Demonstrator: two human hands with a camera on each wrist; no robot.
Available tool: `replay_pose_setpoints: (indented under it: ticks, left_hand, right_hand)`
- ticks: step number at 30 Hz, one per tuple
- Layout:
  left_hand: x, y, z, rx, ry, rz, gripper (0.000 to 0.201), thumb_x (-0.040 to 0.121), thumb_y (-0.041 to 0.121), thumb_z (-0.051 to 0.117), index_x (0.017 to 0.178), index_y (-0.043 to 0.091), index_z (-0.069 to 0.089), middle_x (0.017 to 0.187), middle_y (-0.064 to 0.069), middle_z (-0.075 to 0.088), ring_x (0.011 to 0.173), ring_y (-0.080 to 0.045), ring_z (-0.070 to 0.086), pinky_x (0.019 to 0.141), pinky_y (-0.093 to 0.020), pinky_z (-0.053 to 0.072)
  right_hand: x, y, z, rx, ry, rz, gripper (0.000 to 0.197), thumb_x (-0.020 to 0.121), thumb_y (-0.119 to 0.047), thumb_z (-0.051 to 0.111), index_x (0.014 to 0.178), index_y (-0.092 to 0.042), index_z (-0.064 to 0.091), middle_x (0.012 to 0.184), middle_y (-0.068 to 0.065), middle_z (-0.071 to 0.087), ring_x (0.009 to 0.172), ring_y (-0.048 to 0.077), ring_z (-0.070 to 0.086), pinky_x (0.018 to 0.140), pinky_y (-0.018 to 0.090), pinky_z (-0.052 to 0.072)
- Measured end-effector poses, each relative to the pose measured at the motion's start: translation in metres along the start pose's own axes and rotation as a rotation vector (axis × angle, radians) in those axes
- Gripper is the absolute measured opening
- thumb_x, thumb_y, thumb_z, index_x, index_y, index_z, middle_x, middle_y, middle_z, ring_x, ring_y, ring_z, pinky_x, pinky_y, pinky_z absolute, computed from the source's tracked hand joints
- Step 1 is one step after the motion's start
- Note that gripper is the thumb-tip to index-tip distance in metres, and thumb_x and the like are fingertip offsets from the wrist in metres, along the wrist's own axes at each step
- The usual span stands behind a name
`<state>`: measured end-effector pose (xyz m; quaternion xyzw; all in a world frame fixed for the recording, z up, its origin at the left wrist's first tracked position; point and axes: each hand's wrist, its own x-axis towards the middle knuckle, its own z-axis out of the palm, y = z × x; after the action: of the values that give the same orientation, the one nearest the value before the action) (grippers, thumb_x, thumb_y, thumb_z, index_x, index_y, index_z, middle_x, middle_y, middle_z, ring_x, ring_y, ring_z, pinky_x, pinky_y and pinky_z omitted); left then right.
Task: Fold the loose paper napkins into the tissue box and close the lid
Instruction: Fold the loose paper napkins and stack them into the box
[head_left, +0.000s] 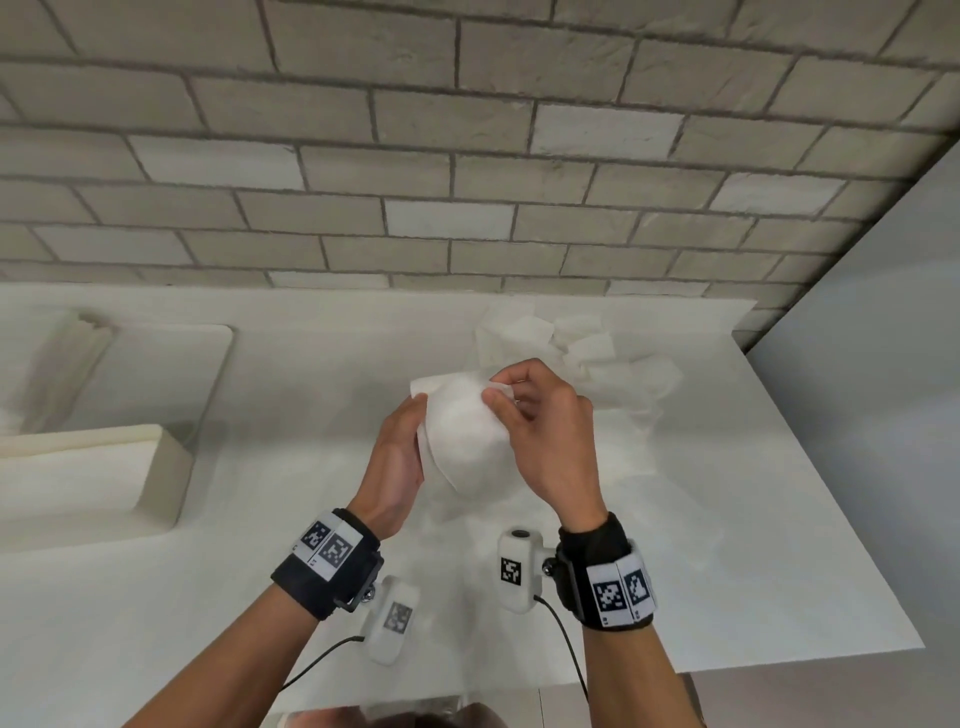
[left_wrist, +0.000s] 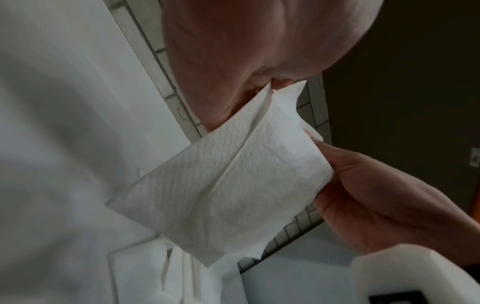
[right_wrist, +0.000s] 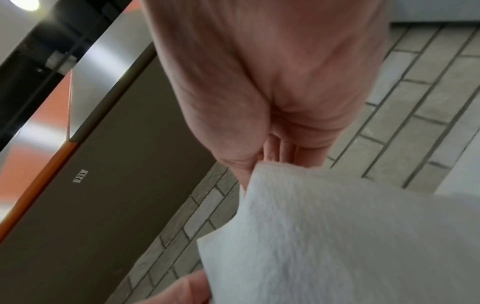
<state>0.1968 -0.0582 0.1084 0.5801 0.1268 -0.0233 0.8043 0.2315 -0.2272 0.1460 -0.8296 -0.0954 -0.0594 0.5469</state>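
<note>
Holding one paper napkin (head_left: 465, 431) up, the left hand (head_left: 397, 457) and right hand (head_left: 540, 431) pinch its sides mid-fold, with the loose napkin pile (head_left: 566, 343) waiting just behind and the tissue box (head_left: 93, 462) open far left.

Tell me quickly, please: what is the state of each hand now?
Left hand: closed, holding the left edge of the napkin.
Right hand: closed, pinching the same napkin's top corner.
</note>
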Motion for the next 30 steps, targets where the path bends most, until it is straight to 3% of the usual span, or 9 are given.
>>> replay_pose_setpoints:
  ticks: [9, 13, 16, 18, 22, 24, 26, 27, 30]
  left_hand:
    - [-0.026, 0.034, -0.097, -0.050, 0.092, 0.075, 0.051, 0.115, 0.033, 0.027, 0.139, 0.007, 0.064, 0.130, -0.017, 0.074, 0.126, -0.037, 0.068, 0.103, -0.048, 0.054]
    - [-0.042, 0.056, -0.146, -0.081, 0.104, 0.091, 0.057, 0.115, 0.042, 0.023, 0.136, 0.012, 0.067, 0.129, -0.013, 0.075, 0.123, -0.031, 0.070, 0.093, -0.036, 0.060]
    - [-0.050, 0.067, -0.179, -0.024, 0.128, 0.169, 0.050, 0.115, 0.046, 0.033, 0.136, 0.018, 0.068, 0.132, -0.009, 0.074, 0.127, -0.028, 0.068, 0.108, -0.047, 0.053]
    - [-0.051, 0.071, -0.204, 0.101, 0.219, 0.260, 0.030, 0.114, 0.033, 0.047, 0.131, 0.021, 0.070, 0.127, -0.004, 0.076, 0.122, -0.026, 0.071, 0.109, -0.058, 0.052]
    - [-0.056, 0.082, -0.254, 0.145, 0.327, 0.301, 0.025, 0.114, 0.030, 0.050, 0.124, 0.022, 0.071, 0.117, -0.003, 0.079, 0.112, -0.026, 0.075, 0.100, -0.062, 0.056]
    - [-0.060, 0.090, -0.276, 0.106, 0.353, 0.286, 0.026, 0.113, 0.031, 0.050, 0.124, 0.020, 0.071, 0.117, -0.005, 0.079, 0.111, -0.028, 0.075, 0.099, -0.062, 0.057]
    - [-0.062, 0.094, -0.294, 0.039, 0.361, 0.263, 0.028, 0.113, 0.031, 0.051, 0.128, 0.017, 0.069, 0.119, -0.008, 0.078, 0.113, -0.030, 0.075, 0.100, -0.061, 0.057]
    - [-0.063, 0.097, -0.302, 0.003, 0.363, 0.252, 0.029, 0.113, 0.031, 0.051, 0.130, 0.015, 0.068, 0.121, -0.010, 0.077, 0.115, -0.031, 0.074, 0.101, -0.060, 0.057]
    - [-0.062, 0.103, -0.326, -0.119, 0.434, 0.264, 0.031, 0.112, 0.031, 0.052, 0.135, 0.013, 0.064, 0.127, -0.011, 0.075, 0.120, -0.031, 0.071, 0.103, -0.058, 0.057]
  right_hand:
    - [-0.012, -0.053, 0.100, 0.066, -0.035, 0.052, 0.008, 0.098, -0.026, 0.079, 0.103, -0.026, 0.073, 0.095, -0.015, 0.078, 0.089, 0.000, 0.073, 0.076, 0.016, 0.057]
    - [-0.020, -0.088, 0.157, 0.048, -0.053, 0.021, 0.007, 0.100, -0.024, 0.078, 0.102, -0.026, 0.072, 0.093, -0.016, 0.076, 0.085, 0.002, 0.072, 0.072, 0.011, 0.052]
    - [-0.027, -0.111, 0.199, 0.026, -0.030, -0.015, 0.010, 0.101, -0.028, 0.076, 0.107, -0.026, 0.068, 0.094, -0.016, 0.074, 0.083, 0.003, 0.070, 0.071, 0.013, 0.051]
    - [-0.034, -0.128, 0.220, 0.058, -0.020, -0.008, 0.028, 0.098, -0.040, 0.078, 0.117, -0.027, 0.062, 0.100, -0.014, 0.072, 0.082, 0.002, 0.069, 0.070, 0.011, 0.049]
    - [-0.054, -0.133, 0.249, 0.049, -0.120, 0.015, 0.063, 0.082, -0.044, 0.093, 0.128, -0.033, 0.051, 0.111, -0.013, 0.067, 0.079, 0.008, 0.070, 0.070, 0.016, 0.053]
    - [-0.064, -0.124, 0.267, 0.004, -0.079, 0.022, 0.071, 0.082, -0.054, 0.089, 0.136, -0.037, 0.046, 0.123, -0.013, 0.059, 0.103, 0.005, 0.064, 0.086, 0.018, 0.050]
    - [-0.072, -0.122, 0.290, 0.119, -0.209, 0.090, 0.072, 0.091, -0.061, 0.077, 0.147, -0.040, 0.038, 0.139, -0.017, 0.055, 0.130, 0.003, 0.053, 0.102, 0.019, 0.045]
    - [-0.076, -0.125, 0.303, 0.225, -0.332, 0.162, 0.069, 0.095, -0.058, 0.074, 0.149, -0.040, 0.036, 0.142, -0.017, 0.057, 0.132, 0.003, 0.056, 0.104, 0.021, 0.048]
    - [-0.082, -0.125, 0.337, 0.256, -0.504, 0.240, 0.067, 0.092, -0.049, 0.083, 0.144, -0.036, 0.043, 0.132, -0.018, 0.068, 0.117, 0.000, 0.069, 0.097, 0.031, 0.060]
